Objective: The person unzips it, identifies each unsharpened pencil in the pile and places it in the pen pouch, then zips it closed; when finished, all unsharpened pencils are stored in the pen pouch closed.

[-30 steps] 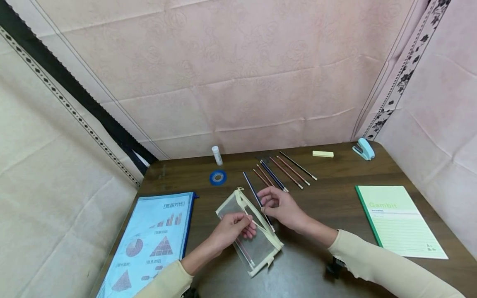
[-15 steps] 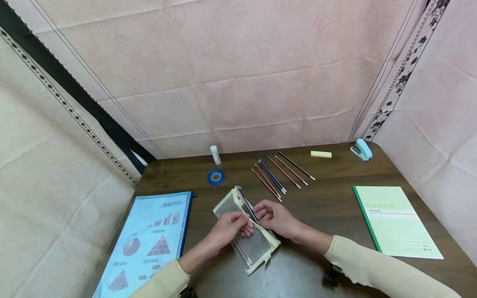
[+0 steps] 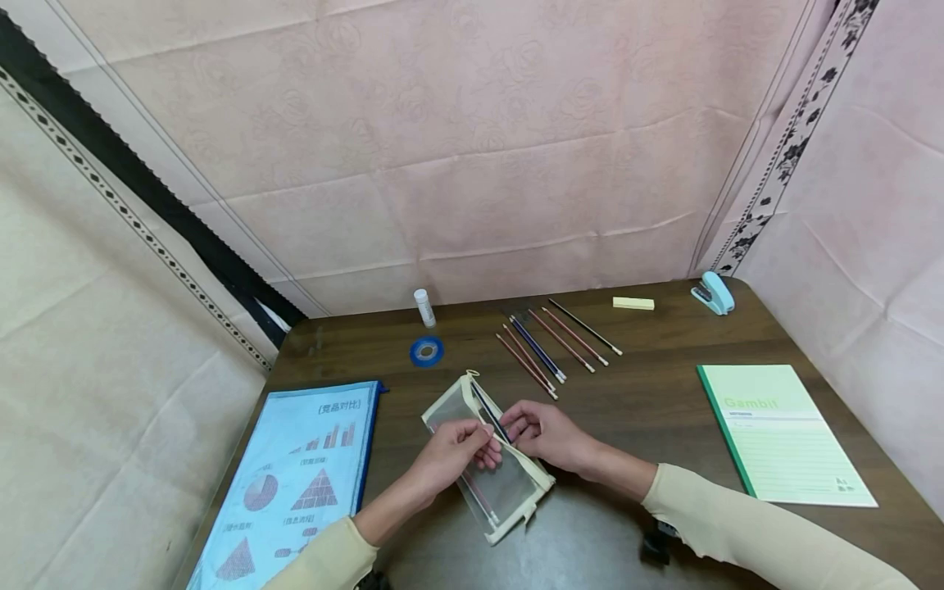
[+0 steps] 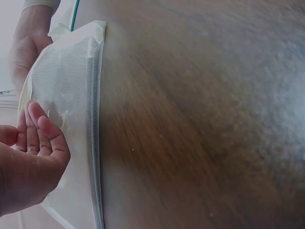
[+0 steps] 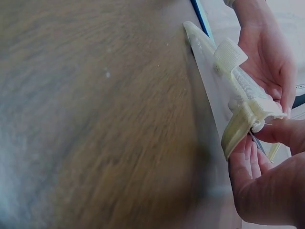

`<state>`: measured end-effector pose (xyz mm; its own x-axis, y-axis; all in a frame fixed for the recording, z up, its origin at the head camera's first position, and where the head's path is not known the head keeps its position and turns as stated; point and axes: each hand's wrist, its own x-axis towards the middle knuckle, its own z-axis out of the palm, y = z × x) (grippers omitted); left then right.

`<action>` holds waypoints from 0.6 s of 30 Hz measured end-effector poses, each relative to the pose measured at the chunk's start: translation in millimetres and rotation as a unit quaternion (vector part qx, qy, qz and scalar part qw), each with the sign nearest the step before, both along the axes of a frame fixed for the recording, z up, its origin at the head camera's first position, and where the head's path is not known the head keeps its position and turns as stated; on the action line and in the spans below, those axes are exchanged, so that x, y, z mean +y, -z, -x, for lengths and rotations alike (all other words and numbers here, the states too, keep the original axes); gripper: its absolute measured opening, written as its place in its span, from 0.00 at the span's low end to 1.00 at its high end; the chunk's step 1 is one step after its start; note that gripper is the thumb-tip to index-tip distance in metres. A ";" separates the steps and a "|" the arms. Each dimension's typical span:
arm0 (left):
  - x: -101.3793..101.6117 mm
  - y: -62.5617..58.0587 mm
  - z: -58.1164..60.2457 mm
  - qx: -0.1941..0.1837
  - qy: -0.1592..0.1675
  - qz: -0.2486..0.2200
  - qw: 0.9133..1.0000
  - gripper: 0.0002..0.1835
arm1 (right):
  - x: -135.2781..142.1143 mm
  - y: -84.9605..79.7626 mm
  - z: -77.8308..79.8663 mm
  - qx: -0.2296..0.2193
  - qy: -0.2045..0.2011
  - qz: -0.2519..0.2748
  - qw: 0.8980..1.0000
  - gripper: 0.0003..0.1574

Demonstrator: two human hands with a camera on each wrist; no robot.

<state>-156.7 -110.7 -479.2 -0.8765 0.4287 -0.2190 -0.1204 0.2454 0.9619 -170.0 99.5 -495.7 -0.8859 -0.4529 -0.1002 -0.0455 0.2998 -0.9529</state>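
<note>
A mesh zip pencil pouch (image 3: 509, 494) with cream edging lies slanted between the two hands, its top parted. My left hand (image 3: 459, 453) pinches the near edge of its opening between thumb and forefinger, the other fingers loosely curled. A dark blue pencil (image 3: 484, 401) lies along the opening, mostly within the pouch. At the far edge, my right hand (image 3: 544, 433) holds this pencil; in the right wrist view the thumb and fingers close around the dark shaft (image 5: 257, 141) beside the cream edging. Another, reddish pencil (image 3: 481, 501) shows through the mesh.
Several pencils (image 3: 542, 348) lie fanned out beyond the pouch. Blue tape (image 3: 414, 352) and a glue stick (image 3: 424, 309) stand behind it. A blue document folder (image 3: 295, 483) is left, a green notebook (image 3: 785, 434) right. A cream block (image 3: 633, 303) and stapler (image 3: 713, 293) sit at the back.
My right hand has moved left and down to the pouch, bringing the dark blue pencil from above its edge into the opening. The left hand keeps its pinch on the edge.
</note>
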 end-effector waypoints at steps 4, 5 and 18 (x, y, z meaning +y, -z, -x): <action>-0.1 0.9 -0.4 0.001 -0.001 -0.002 1.000 0.19 | -0.7 -1.0 -0.5 0.002 -0.003 0.003 1.000 0.21; -0.1 1.2 -0.4 -0.001 -0.001 -0.002 1.000 0.19 | -0.8 -1.0 -0.6 0.003 -0.003 0.004 1.000 0.21; 0.1 1.3 -0.5 -0.012 -0.006 0.008 1.000 0.19 | 7.7 -7.8 5.5 -0.014 0.013 0.071 0.997 0.21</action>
<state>-156.2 -110.6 -480.5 -0.8760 0.4147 -0.2463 -0.1458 0.2592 0.9548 -175.4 107.2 -487.9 -0.8957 -0.4404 -0.0617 -0.0121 0.1628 -0.9866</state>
